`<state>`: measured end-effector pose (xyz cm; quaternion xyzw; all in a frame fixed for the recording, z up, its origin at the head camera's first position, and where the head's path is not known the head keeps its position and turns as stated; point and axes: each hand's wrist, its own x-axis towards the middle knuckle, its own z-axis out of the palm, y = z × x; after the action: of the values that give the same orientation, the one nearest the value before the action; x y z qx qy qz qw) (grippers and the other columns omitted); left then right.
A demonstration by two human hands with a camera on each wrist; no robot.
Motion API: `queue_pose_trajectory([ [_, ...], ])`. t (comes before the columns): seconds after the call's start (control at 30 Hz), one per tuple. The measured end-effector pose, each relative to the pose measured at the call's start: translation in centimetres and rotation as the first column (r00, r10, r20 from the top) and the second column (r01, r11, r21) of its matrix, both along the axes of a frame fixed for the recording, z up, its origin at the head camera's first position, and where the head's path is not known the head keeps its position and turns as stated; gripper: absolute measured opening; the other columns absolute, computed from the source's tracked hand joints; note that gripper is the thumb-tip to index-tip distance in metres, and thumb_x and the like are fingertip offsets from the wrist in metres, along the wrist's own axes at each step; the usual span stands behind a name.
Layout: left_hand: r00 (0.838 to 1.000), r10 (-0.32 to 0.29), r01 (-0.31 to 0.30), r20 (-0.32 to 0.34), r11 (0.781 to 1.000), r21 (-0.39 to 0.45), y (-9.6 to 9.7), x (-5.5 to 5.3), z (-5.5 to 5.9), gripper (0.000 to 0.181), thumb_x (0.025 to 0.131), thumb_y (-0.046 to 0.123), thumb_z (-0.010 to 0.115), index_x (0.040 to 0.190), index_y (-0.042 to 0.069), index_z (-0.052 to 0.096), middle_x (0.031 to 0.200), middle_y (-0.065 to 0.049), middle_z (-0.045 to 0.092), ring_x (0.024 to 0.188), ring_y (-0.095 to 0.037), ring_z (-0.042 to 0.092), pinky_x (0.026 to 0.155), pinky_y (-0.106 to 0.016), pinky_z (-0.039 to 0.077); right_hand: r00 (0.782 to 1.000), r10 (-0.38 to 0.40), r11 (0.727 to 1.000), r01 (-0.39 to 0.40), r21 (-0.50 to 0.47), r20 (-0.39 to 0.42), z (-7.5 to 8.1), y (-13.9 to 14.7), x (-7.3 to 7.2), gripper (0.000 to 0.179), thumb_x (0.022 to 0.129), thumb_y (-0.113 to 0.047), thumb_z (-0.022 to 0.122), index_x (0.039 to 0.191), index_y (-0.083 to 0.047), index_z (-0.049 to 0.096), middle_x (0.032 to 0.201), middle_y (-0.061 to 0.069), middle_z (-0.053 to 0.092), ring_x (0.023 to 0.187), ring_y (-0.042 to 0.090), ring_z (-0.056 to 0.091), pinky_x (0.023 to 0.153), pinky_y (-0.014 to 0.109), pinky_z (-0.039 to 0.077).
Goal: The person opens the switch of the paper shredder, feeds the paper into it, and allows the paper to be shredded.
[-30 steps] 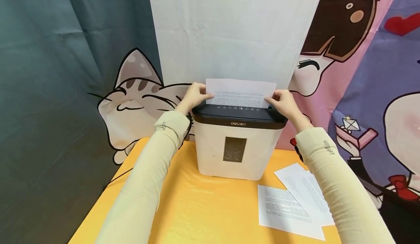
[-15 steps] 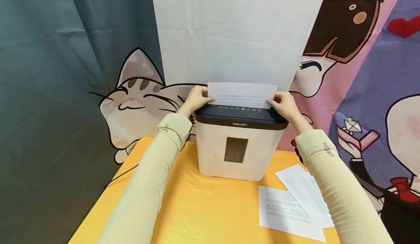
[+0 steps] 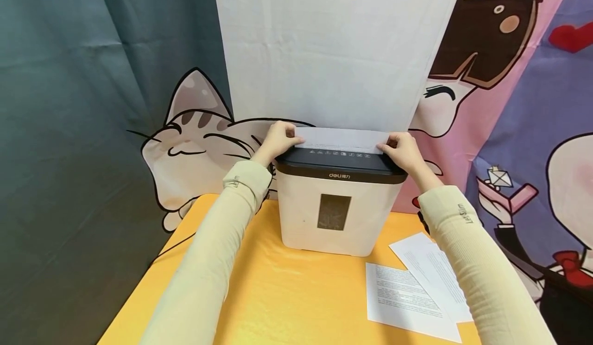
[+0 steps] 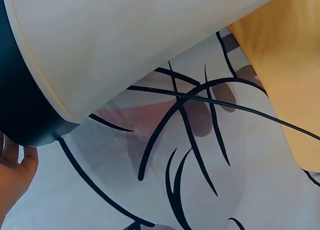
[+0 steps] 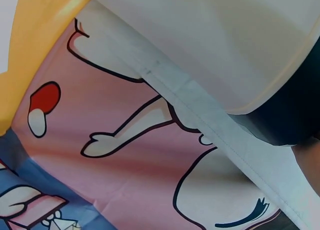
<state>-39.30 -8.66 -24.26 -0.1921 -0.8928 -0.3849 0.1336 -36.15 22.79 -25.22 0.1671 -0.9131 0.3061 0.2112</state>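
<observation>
Cartoon-printed cloth hangs behind everything, with a plain pale backdrop (image 3: 338, 51) in the middle, and a yellow desk (image 3: 278, 293) runs out in front of it. On my head feed a white shredder (image 3: 361, 216) with a dark lid stands upright near the far side of the desk. A sheet (image 3: 343, 138) rises from the back of that lid, its lower part out of sight, seemingly in the slot. The left hand (image 3: 278, 140) pinches its left edge and the right hand (image 3: 402, 148) its right, fingers clamped on the paper at both sides. My wrist feeds catch only part of each hand beside the lid, so they don't confirm the grip.

I'd judge the two-edge hold keeps the sheet level and square to the slot. The loose printed pages (image 3: 403, 293), overlapping near the right forearm, look set aside within easy reach.

Against the frame from a second ago, much less paper shows: several printed lines have gone below the lid, leaving mostly the blank margin. The hands have barely shifted, and the loose pages lie as they did.
</observation>
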Motion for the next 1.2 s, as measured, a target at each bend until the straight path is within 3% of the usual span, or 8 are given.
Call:
queue_pose_trajectory([
  [0.13,1.000,0.005,-0.005,0.019,1.000,0.013,-0.01,0.07,0.00,0.017,0.083,0.014,0.072,0.075,0.001,0.065,0.068,-0.004,0.057,0.073,-0.019,0.052,0.072,-0.027,0.042,1.000,0.008,1.000,-0.008,-0.013,0.000,0.02,-0.03,-0.04,0.016,0.088,-0.008,0.065,0.080,0.006,0.063,0.063,0.015,0.056,0.054,0.001,0.037,0.056,0.020,0.032],
  [0.27,1.000,0.002,-0.002,0.026,1.000,0.016,0.06,0.01,-0.12,0.019,0.084,0.016,0.071,0.093,-0.001,0.071,0.084,-0.013,0.067,0.082,-0.023,0.059,0.080,-0.032,0.046,1.000,0.009,0.999,-0.009,-0.036,0.009,-0.11,-0.11,-0.01,0.016,0.088,-0.009,0.065,0.091,0.006,0.068,0.074,0.022,0.064,0.057,-0.004,0.042,0.058,0.015,0.035],
  [0.53,1.000,-0.006,0.006,0.019,0.999,0.045,0.20,-0.10,-0.29,0.014,0.084,0.014,0.071,0.089,0.001,0.073,0.088,-0.014,0.071,0.080,-0.022,0.063,0.080,-0.030,0.047,0.999,0.036,0.995,-0.036,-0.096,-0.003,-0.29,-0.46,0.03,0.016,0.090,-0.009,0.062,0.093,0.005,0.069,0.086,0.024,0.067,0.063,-0.007,0.045,0.059,0.012,0.036],
  [0.97,1.000,-0.008,0.007,0.019,0.998,0.069,0.15,0.11,-0.25,0.015,0.083,0.013,0.072,0.089,-0.001,0.072,0.087,-0.015,0.071,0.080,-0.020,0.061,0.084,-0.030,0.045,0.999,0.032,0.993,-0.032,-0.113,0.004,-0.23,-0.44,0.24,0.016,0.089,-0.009,0.063,0.092,0.006,0.069,0.086,0.026,0.068,0.060,-0.011,0.047,0.061,0.008,0.037],
  [1.2,0.999,-0.035,0.034,0.009,0.997,0.075,-0.02,0.69,-0.44,0.015,0.085,0.014,0.070,0.090,0.000,0.072,0.090,-0.016,0.072,0.084,-0.023,0.064,0.088,-0.032,0.046,0.999,0.045,0.982,-0.045,-0.184,-0.005,-0.09,-0.05,0.78,0.019,0.091,-0.009,0.061,0.096,0.008,0.068,0.087,0.027,0.066,0.063,-0.006,0.050,0.060,0.008,0.039],
])
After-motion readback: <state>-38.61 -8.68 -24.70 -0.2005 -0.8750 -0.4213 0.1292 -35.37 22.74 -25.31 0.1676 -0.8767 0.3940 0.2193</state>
